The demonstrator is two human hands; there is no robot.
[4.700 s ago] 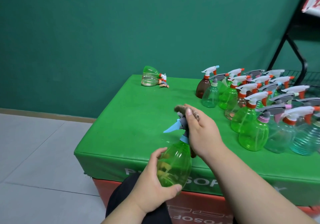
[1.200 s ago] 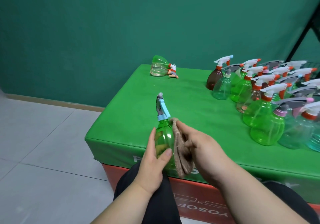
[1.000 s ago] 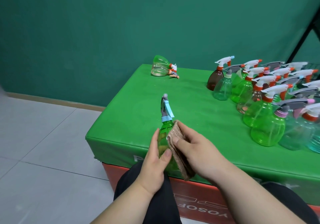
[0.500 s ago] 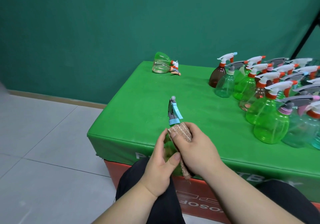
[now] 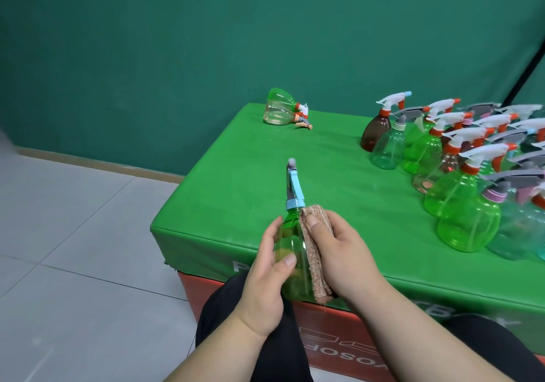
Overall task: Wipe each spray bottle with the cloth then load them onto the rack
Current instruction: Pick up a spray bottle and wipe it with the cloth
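I hold a green spray bottle [image 5: 290,243] with a blue trigger head upright in front of the table's near edge. My left hand [image 5: 265,275] grips its body from the left, thumb across the front. My right hand [image 5: 343,252] grips a folded brown cloth [image 5: 314,246] and presses it against the bottle's right side, just below the neck. Several spray bottles [image 5: 451,175], mostly green with white and orange heads, stand grouped on the table's right part. Only a black bar of the rack [image 5: 528,66] shows at the right edge.
The green padded table [image 5: 236,190] has a red base below. One green bottle [image 5: 280,111] lies on its side at the far left corner. A brown bottle [image 5: 377,129] stands at the front of the group. Grey tiled floor lies to the left, a green wall behind.
Over the last second the cloth slid up the bottle's side toward the neck and then spread down along it. My left hand kept its grip. The view shifted slightly left.
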